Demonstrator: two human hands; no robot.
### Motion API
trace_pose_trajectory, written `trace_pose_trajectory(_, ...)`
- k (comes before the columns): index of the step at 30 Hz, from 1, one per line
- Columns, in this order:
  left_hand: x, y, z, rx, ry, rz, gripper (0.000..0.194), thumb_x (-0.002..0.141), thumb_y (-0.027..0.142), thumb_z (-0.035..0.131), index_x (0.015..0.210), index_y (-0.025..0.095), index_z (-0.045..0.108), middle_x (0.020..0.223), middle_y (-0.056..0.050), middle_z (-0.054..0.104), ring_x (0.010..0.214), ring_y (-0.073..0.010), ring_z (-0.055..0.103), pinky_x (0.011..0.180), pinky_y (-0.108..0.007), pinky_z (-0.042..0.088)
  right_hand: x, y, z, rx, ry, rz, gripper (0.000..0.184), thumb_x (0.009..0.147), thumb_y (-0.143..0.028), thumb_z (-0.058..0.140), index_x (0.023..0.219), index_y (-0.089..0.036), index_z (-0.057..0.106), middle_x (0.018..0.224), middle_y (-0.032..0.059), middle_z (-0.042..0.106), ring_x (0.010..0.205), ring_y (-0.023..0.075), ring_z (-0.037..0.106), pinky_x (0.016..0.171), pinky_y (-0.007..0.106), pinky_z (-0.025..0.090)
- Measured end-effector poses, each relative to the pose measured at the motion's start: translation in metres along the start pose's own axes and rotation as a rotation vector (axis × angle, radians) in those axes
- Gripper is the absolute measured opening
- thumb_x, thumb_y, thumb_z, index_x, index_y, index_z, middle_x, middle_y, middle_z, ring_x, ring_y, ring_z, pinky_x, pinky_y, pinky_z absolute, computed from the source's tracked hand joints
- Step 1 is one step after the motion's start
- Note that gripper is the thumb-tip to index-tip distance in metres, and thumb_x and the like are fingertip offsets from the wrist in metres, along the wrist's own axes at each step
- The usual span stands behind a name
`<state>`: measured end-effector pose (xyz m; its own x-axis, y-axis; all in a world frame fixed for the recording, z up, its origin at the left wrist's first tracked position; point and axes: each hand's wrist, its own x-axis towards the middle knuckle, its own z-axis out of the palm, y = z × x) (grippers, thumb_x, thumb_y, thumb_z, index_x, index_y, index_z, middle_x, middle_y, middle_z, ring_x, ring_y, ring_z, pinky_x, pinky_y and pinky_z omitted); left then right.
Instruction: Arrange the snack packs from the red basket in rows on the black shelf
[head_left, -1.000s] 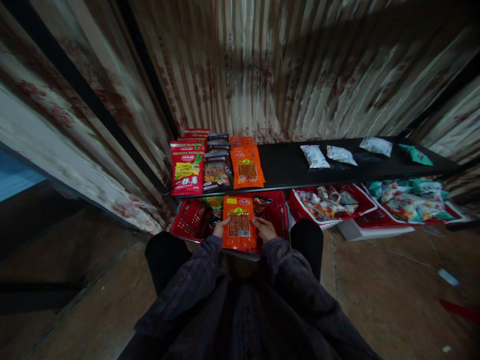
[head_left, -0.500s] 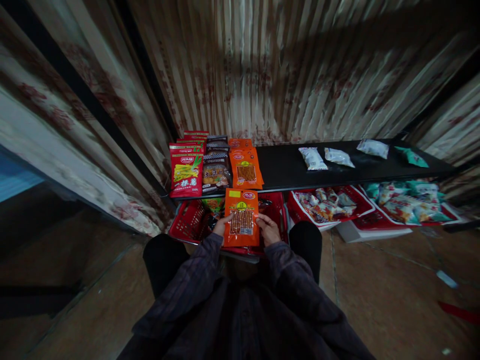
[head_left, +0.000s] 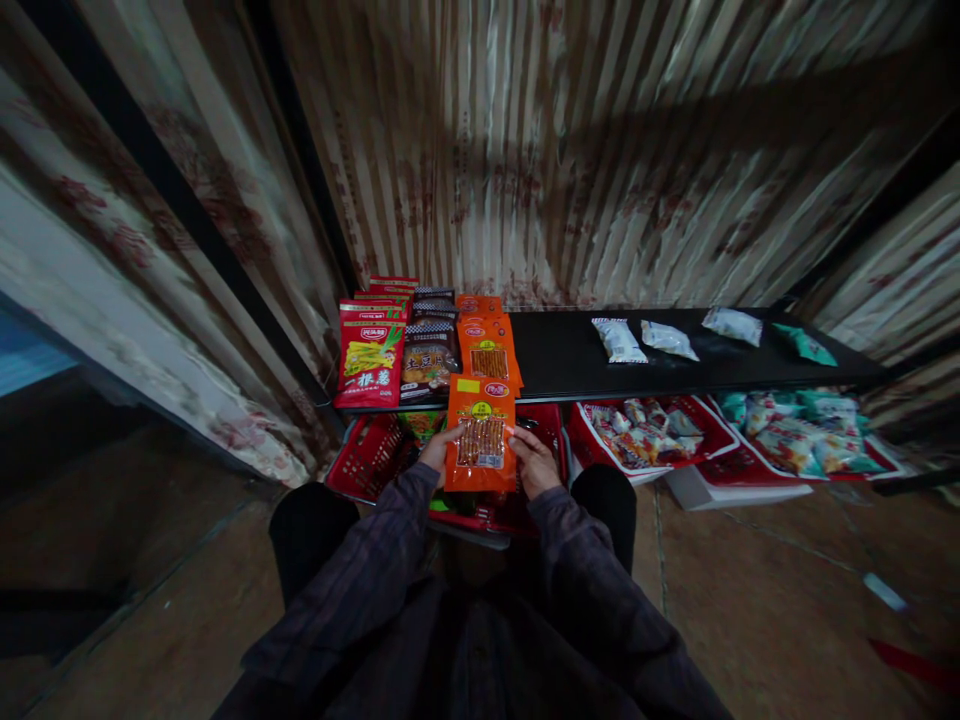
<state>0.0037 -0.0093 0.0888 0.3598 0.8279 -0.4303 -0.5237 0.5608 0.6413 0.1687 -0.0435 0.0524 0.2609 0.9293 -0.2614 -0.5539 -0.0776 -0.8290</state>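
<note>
An orange snack packet [head_left: 481, 440] with a clear window and a yellow label is held upright between my two hands, over a red basket [head_left: 367, 462]. My left hand [head_left: 441, 448] pinches its left edge. On the right edge, my right hand [head_left: 534, 460] grips it with thumb and fingers. Just behind it, more orange packets [head_left: 489, 345] lie in a row on the black shelf [head_left: 559, 345]. Beside them are rows of dark snack packets [head_left: 429, 355] and red snack packets [head_left: 370, 360].
Several small packets [head_left: 619, 340] lie spaced out along the shelf's right part. Under it stand a red basket of small packets [head_left: 649, 435] and another of green and white packets [head_left: 814, 440]. A pleated curtain [head_left: 525, 170] hangs behind; a black post [head_left: 300, 130] rises at left.
The view has tilted slightly, so the shelf and baskets sit a little lower. The orange packet stays in both hands, its top now overlapping the shelf's front edge and an orange packet there.
</note>
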Motion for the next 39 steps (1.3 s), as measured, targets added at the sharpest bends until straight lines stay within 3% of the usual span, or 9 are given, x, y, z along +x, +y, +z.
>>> trace_pose_trajectory(4,0.007,0.007,0.003,-0.038,-0.109,0.04,0.026,0.079,0.018,0.065,0.104,0.012,0.069,0.099,-0.013,0.075,0.105,-0.031,0.07,0.097,-0.049,0.053,0.012,-0.015,-0.001,-0.021,-0.007,-0.017,0.036,0.053,-0.028,0.083,0.087,-0.02,0.073,0.075,0.0004,0.077,0.069,0.0214,0.071,0.067,0.035,0.059)
trace_pose_trajectory(10,0.015,0.001,-0.003,-0.061,-0.169,0.093,0.044,0.071,0.004,0.065,0.113,0.015,0.066,0.102,-0.01,0.076,0.102,-0.0273,0.071,0.098,-0.048,0.052,0.023,-0.03,-0.001,-0.018,0.017,-0.016,0.031,0.05,-0.02,0.083,0.079,-0.02,0.075,0.071,-0.0008,0.077,0.061,0.0172,0.069,0.06,0.029,0.058)
trace_pose_trajectory(18,0.016,0.003,0.0,-0.048,-0.136,0.086,0.038,0.062,-0.003,0.063,0.096,0.013,0.068,0.094,-0.009,0.075,0.095,-0.0259,0.072,0.093,-0.047,0.054,0.028,-0.027,-0.003,-0.005,0.063,-0.024,0.027,0.054,-0.017,0.081,0.08,-0.02,0.075,0.071,-0.0006,0.077,0.061,0.0166,0.068,0.061,0.029,0.057)
trace_pose_trajectory(39,0.021,0.01,0.014,-0.015,-0.114,0.092,0.032,0.063,0.001,0.065,0.091,0.014,0.07,0.091,-0.008,0.075,0.092,-0.0255,0.072,0.092,-0.046,0.055,0.038,-0.03,-0.003,-0.092,0.072,-0.125,0.032,0.056,-0.029,0.079,0.086,-0.021,0.073,0.077,0.0001,0.076,0.068,0.0175,0.069,0.065,0.031,0.057)
